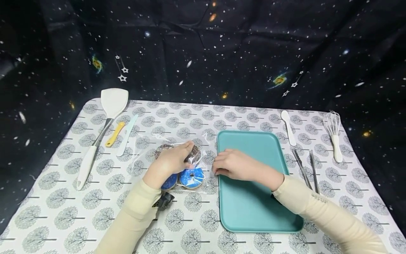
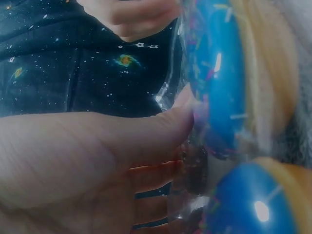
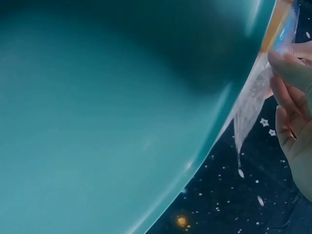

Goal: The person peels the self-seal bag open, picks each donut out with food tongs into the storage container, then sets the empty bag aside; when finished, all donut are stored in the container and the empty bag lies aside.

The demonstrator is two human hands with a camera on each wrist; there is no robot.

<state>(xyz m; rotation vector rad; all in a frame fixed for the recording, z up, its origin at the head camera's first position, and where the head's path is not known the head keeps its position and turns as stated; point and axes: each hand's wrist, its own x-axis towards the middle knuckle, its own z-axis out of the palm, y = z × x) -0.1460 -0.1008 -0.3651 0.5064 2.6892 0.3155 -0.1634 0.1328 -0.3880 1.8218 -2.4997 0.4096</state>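
Doughnut bag (image 1: 177,160): 2 blue, 1 chocolate visible | left hand (image 1: 169,162) grips doughnuts inside | right hand (image 1: 233,165) pinches edge

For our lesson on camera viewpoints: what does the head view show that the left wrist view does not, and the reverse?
Only the head view shows the teal tray, spatula, whisk, tongs and the right hand at the edge of the clear bag. Only the left wrist view shows coloured sprinkles on the blue icing. Both show the left hand gripping the bagged donuts.
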